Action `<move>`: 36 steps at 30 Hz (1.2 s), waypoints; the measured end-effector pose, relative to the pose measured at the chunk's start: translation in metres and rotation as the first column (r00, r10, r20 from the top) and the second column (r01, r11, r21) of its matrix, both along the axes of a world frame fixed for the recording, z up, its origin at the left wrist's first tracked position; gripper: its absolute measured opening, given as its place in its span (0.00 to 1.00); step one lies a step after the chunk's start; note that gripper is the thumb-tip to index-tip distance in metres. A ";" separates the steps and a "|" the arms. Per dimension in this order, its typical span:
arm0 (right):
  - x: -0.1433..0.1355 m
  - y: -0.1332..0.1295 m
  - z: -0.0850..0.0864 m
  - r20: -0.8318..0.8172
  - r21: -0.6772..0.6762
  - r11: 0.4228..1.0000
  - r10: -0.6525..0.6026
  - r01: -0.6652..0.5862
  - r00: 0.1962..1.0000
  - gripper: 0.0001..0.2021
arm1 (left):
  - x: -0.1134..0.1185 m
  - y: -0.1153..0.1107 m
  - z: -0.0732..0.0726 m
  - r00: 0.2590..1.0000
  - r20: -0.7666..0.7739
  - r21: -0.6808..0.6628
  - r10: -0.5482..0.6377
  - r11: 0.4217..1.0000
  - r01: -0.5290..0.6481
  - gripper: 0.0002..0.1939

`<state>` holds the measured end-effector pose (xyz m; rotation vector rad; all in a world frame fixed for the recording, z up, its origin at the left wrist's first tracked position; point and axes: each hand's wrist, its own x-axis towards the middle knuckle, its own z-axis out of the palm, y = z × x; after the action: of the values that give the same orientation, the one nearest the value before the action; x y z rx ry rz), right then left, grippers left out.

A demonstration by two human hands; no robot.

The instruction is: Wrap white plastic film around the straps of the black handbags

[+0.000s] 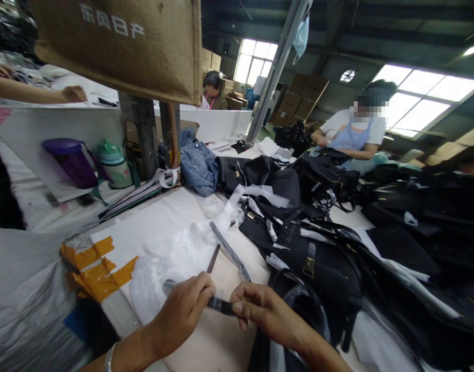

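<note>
A short black strip, seemingly wrapped in clear film, is stretched between my two hands low in the view. My left hand is closed on its left end, and a greyish end sticks out past the knuckles. Fingers of my right hand pinch the other end. Just beyond them a thin dark pointed piece and a long grey strip lie on the pale worktop. Beside my right forearm is a black bag with a gold buckle.
Crumpled clear plastic and orange tape are at the left. Black bags pile up on the right. Behind stand a purple cup, a green bottle and a denim item. Other people work farther back.
</note>
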<state>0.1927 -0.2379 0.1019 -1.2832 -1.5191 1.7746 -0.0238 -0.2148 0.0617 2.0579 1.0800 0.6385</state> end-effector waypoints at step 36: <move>-0.021 -0.034 0.020 0.444 0.400 0.881 0.055 -0.253 0.895 0.09 | 0.002 -0.036 0.023 0.985 -0.080 0.325 -0.154 0.930 0.171 0.11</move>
<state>0.1714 -0.2719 0.1218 -1.3779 -2.1763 1.1529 -0.0216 -0.2512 0.0852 2.4368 0.8627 0.7226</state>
